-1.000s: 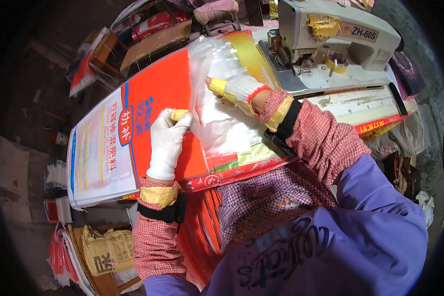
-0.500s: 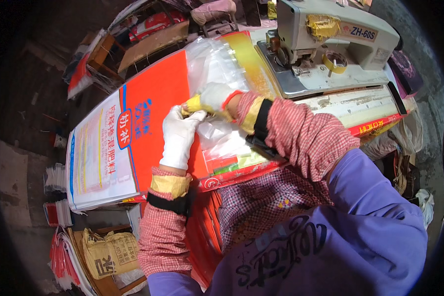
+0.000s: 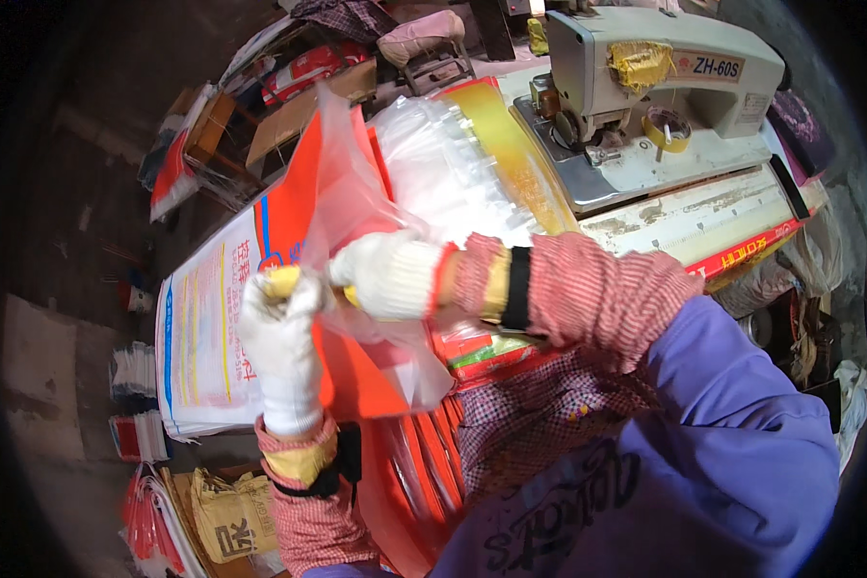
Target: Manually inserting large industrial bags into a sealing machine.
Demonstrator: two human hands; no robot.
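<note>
My two hands are close together above a red-and-white printed sack (image 3: 202, 332), in white knit gloves with yellow fingertips. My right hand (image 3: 390, 275) is closed on a thin translucent plastic liner bag (image 3: 342, 188), which stands up behind it and hangs down below it over the red part of the sack. Just to the left, my left hand (image 3: 284, 352) is closed too, its fingers curled at the sack's red area. What it pinches is hidden. A fanned pile of clear plastic liners (image 3: 443, 169) lies beyond my right hand.
At the right stands a cream sewing machine (image 3: 669, 72) with a roll of yellow tape (image 3: 667, 130) on its bed. A yellow sheet (image 3: 511, 144) lies beside the pile. Red plastic sacks (image 3: 409, 462) hang by my lap; a tan sack (image 3: 231, 515) sits low at left.
Both hands have moved left and down from the pile's edge. A plastic liner has come up off the pile with the right hand and now spreads over the sack's red part.
</note>
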